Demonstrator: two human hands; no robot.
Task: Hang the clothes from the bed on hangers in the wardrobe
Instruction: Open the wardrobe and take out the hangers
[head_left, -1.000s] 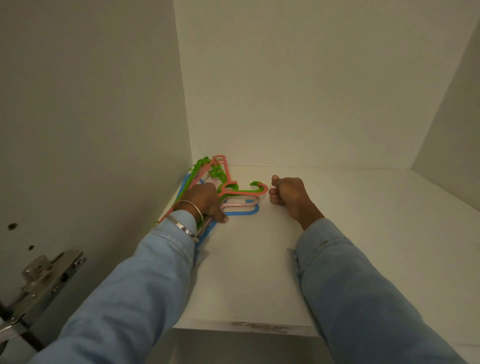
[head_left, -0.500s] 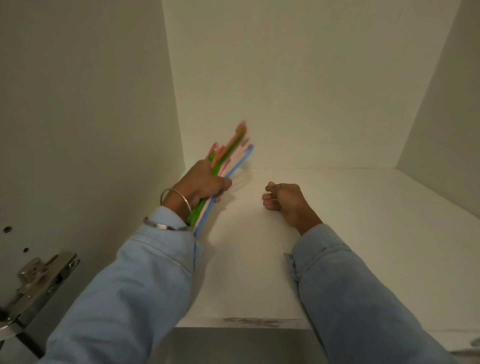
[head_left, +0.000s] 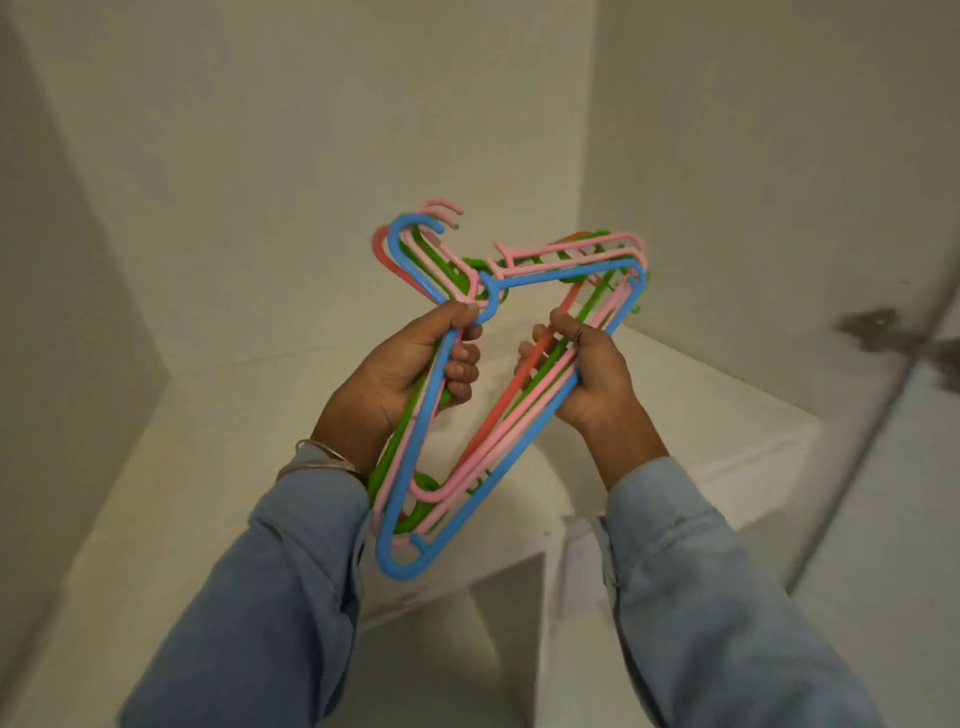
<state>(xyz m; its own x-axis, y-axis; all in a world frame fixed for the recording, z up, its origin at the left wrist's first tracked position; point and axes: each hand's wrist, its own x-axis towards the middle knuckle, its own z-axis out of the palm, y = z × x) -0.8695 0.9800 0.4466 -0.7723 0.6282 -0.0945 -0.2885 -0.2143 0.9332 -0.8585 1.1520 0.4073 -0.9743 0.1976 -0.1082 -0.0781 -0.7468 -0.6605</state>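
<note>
A bundle of several plastic hangers (head_left: 550, 278) in blue, pink, green and red is held up in the air in front of me, above the white wardrobe shelf (head_left: 208, 467). My left hand (head_left: 415, 364) grips one arm of the bundle just below the hooks. My right hand (head_left: 587, 374) grips the long bottom bars. The hooks point up and to the left. No clothes are in view.
White wardrobe walls close in on the left, back and right. A metal hinge (head_left: 883, 332) shows blurred on the right wall. The shelf's front edge (head_left: 519, 561) lies below the hangers, with a dark gap under it.
The hangers have left the shelf's left corner and now hang in the air in front of me. My right hand, which was a closed fist on the shelf, has taken hold of them too.
</note>
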